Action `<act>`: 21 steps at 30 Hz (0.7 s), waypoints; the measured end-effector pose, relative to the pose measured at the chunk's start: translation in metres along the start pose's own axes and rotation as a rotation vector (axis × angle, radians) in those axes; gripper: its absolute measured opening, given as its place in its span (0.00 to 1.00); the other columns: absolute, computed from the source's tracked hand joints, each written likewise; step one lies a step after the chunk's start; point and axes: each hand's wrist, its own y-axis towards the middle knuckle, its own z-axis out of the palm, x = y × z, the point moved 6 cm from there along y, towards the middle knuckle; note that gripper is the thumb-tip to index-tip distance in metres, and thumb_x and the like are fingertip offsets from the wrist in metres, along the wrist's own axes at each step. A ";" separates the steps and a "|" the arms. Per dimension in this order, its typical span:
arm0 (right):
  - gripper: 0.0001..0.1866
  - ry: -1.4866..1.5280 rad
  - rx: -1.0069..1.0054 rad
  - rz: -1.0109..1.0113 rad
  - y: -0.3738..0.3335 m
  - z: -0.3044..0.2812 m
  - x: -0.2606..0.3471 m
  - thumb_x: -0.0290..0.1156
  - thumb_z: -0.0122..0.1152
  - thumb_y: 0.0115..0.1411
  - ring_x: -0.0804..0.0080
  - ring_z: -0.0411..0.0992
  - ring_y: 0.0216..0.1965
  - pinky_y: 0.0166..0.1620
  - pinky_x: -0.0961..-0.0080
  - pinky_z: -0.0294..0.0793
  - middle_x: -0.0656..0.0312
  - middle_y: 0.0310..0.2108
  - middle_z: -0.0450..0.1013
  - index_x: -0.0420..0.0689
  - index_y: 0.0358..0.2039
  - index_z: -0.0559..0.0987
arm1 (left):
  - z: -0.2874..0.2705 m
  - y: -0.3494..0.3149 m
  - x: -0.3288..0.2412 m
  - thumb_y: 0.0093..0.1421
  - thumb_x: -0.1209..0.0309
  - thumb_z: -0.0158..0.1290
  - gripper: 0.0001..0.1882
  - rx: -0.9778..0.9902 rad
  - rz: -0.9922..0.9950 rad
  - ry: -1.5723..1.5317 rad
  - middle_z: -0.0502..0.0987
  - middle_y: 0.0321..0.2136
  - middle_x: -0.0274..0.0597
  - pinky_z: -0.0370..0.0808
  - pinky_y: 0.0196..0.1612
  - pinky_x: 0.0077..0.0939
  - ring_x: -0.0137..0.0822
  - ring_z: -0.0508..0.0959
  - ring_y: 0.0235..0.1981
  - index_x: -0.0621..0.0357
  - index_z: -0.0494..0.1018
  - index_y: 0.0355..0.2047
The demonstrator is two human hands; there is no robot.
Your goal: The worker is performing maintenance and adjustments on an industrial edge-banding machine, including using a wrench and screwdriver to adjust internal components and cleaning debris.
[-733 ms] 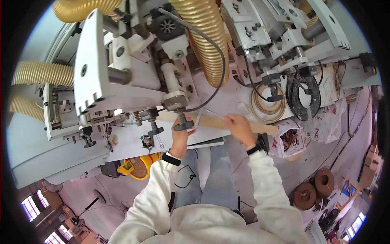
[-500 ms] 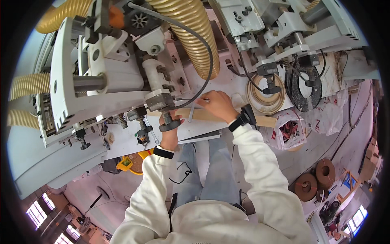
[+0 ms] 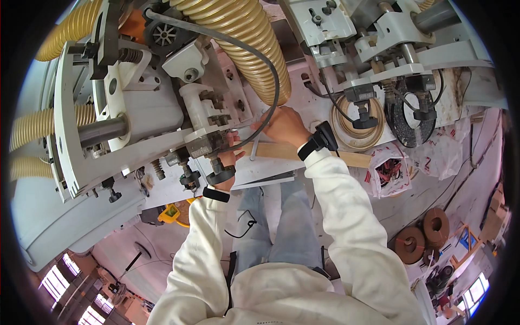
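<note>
Your right hand [image 3: 284, 125] has slid leftward along the wooden strip [image 3: 303, 153] since the earlier frames and now sits close beside the machine head, just right of your left hand [image 3: 228, 158]. Its fingers curl down over the strip's upper edge, pressing on it rather than wrapped around it; how tightly they close, you cannot tell. Your left hand is tucked under the grey machine block [image 3: 208, 142], fingers bent at the strip's left end, mostly hidden by a black knob [image 3: 221, 174]. Above your right hand hangs a ribbed yellow hose [image 3: 244, 40]; to its right lies coiled edge banding [image 3: 360, 127].
</note>
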 end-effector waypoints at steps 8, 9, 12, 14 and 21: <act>0.20 0.096 0.089 -0.007 0.021 0.016 -0.019 0.53 0.68 0.54 0.51 0.78 0.31 0.36 0.61 0.76 0.54 0.25 0.79 0.46 0.26 0.86 | 0.004 0.010 0.002 0.65 0.50 0.57 0.23 0.147 0.041 0.013 0.76 0.44 0.37 0.77 0.45 0.40 0.31 0.75 0.39 0.54 0.75 0.49; 0.21 0.092 0.121 0.020 0.019 0.014 -0.012 0.53 0.68 0.54 0.52 0.78 0.31 0.36 0.61 0.76 0.54 0.25 0.79 0.46 0.27 0.86 | 0.002 0.009 0.000 0.65 0.50 0.56 0.22 0.164 0.048 -0.011 0.76 0.45 0.37 0.77 0.45 0.41 0.30 0.75 0.39 0.54 0.75 0.49; 0.21 0.011 0.073 0.087 0.007 0.003 0.010 0.53 0.68 0.54 0.51 0.79 0.32 0.37 0.61 0.77 0.53 0.27 0.80 0.47 0.28 0.86 | 0.000 0.005 -0.003 0.67 0.50 0.55 0.21 0.142 0.053 -0.004 0.77 0.43 0.37 0.79 0.42 0.40 0.29 0.74 0.38 0.53 0.76 0.48; 0.21 -0.052 0.030 0.153 -0.002 -0.001 0.018 0.53 0.67 0.54 0.51 0.79 0.33 0.37 0.60 0.77 0.53 0.27 0.80 0.46 0.27 0.85 | 0.001 0.009 0.000 0.67 0.52 0.55 0.20 0.104 0.039 0.051 0.77 0.42 0.37 0.80 0.40 0.38 0.29 0.74 0.37 0.53 0.76 0.47; 0.20 -0.201 -0.257 -0.069 -0.024 -0.032 0.073 0.47 0.73 0.48 0.51 0.79 0.31 0.32 0.59 0.76 0.48 0.24 0.78 0.41 0.20 0.82 | -0.005 0.002 0.006 0.68 0.62 0.54 0.13 0.121 0.164 0.053 0.78 0.42 0.37 0.84 0.38 0.42 0.30 0.75 0.37 0.55 0.76 0.46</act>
